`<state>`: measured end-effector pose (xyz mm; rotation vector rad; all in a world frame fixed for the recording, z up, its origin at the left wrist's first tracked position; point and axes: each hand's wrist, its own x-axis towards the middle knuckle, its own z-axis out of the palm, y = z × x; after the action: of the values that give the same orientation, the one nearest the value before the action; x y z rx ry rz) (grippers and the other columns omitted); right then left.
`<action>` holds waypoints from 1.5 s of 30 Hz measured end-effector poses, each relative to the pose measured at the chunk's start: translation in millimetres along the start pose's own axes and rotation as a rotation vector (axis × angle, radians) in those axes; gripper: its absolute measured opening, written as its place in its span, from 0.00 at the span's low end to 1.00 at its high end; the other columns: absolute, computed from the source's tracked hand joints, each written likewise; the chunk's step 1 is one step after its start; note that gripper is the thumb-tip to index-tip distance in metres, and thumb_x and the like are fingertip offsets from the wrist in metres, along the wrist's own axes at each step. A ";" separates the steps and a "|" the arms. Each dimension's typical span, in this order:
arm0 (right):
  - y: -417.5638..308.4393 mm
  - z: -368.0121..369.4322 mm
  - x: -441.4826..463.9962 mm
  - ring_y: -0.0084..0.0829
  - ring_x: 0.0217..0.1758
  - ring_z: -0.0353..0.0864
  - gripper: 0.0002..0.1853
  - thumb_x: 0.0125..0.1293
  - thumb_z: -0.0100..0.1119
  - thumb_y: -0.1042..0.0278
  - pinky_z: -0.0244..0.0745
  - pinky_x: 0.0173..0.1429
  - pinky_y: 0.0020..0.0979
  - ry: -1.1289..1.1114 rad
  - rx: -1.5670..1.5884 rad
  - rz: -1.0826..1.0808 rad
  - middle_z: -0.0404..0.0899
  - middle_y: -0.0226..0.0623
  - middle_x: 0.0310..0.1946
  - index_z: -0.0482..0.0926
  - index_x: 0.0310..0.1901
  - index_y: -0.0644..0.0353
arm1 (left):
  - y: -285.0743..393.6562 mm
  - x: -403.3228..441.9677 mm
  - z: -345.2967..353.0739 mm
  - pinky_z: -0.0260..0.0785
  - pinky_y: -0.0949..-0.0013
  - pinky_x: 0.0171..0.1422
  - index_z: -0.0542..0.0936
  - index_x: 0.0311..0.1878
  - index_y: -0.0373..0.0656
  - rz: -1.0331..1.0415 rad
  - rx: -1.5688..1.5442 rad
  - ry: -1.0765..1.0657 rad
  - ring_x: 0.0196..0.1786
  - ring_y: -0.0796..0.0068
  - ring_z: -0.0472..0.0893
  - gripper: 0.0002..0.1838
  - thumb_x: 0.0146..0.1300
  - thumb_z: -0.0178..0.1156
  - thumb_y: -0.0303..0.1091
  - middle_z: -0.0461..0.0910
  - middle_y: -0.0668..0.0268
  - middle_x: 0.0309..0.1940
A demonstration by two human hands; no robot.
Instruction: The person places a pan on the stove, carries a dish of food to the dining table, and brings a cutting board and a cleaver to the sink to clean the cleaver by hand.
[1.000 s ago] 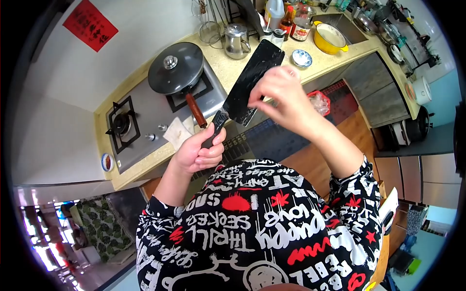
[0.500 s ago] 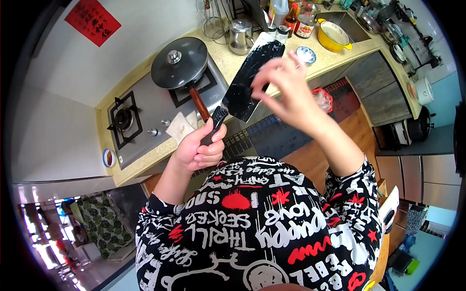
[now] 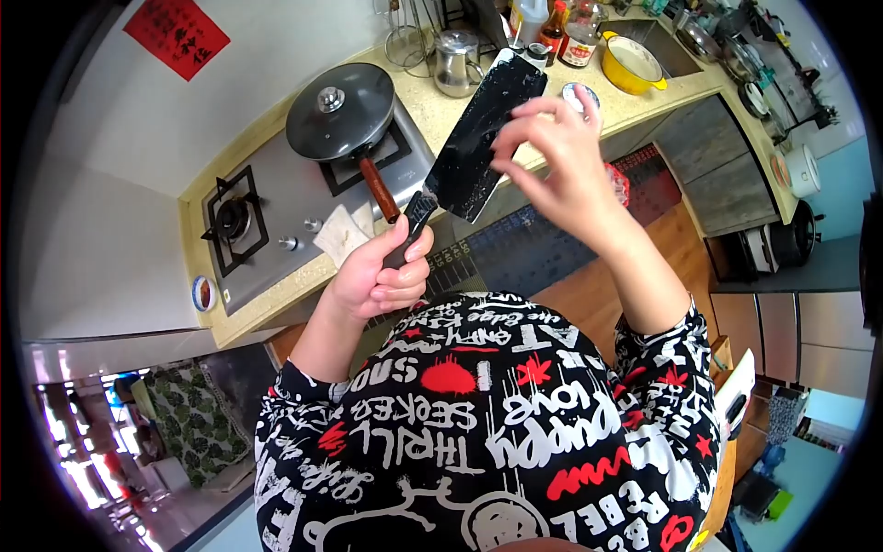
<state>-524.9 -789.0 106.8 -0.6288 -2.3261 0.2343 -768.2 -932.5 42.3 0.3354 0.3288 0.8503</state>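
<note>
A broad black cleaver, with pale specks and smears on its blade, is raised over the counter's front edge. Its black handle is in the closed fingers of my left hand. Close to the blade's right side is my right hand, fingers curled and spread apart, with nothing visible in them; whether a fingertip touches the blade is unclear. Left of the blade, a lidded black pan with a wooden handle rests on the gas stove.
Along the counter stand a metal pitcher, sauce bottles and a yellow pot. A folded cloth lies at the stove's front edge. A small bowl sits at the left corner.
The cleaver has shifted slightly up and right in view. My right hand has moved a little right and upward, with its fingers apart. My left hand keeps its grip.
</note>
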 end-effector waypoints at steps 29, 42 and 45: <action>-34.3 9.1 -7.2 0.29 0.61 0.77 0.10 0.56 0.75 0.65 0.38 0.80 0.58 -0.081 0.059 -0.078 0.81 0.15 0.38 0.81 0.36 0.44 | -1.4 -10.3 4.6 0.47 0.83 0.14 0.66 0.37 0.49 0.003 0.008 -0.028 0.11 0.91 0.55 0.24 0.82 0.37 0.57 0.58 0.80 0.13; -24.1 7.3 1.7 0.31 0.61 0.77 0.12 0.54 0.77 0.63 0.41 0.79 0.58 0.027 -0.052 -0.025 0.80 0.18 0.37 0.80 0.34 0.47 | 3.5 -11.4 -0.1 0.48 0.83 0.14 0.66 0.36 0.48 -0.010 0.008 -0.041 0.11 0.90 0.55 0.24 0.82 0.37 0.58 0.58 0.80 0.13; -40.4 10.2 -3.5 0.33 0.60 0.78 0.12 0.55 0.76 0.65 0.43 0.77 0.58 -0.075 0.037 -0.082 0.81 0.20 0.36 0.79 0.34 0.48 | 4.6 -10.0 0.8 0.48 0.83 0.14 0.66 0.36 0.48 -0.014 0.017 -0.035 0.11 0.90 0.55 0.24 0.82 0.38 0.58 0.58 0.80 0.13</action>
<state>-544.7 -825.6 110.8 -0.5132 -2.4080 0.2669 -777.2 -937.6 46.4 0.3632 0.3057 0.8272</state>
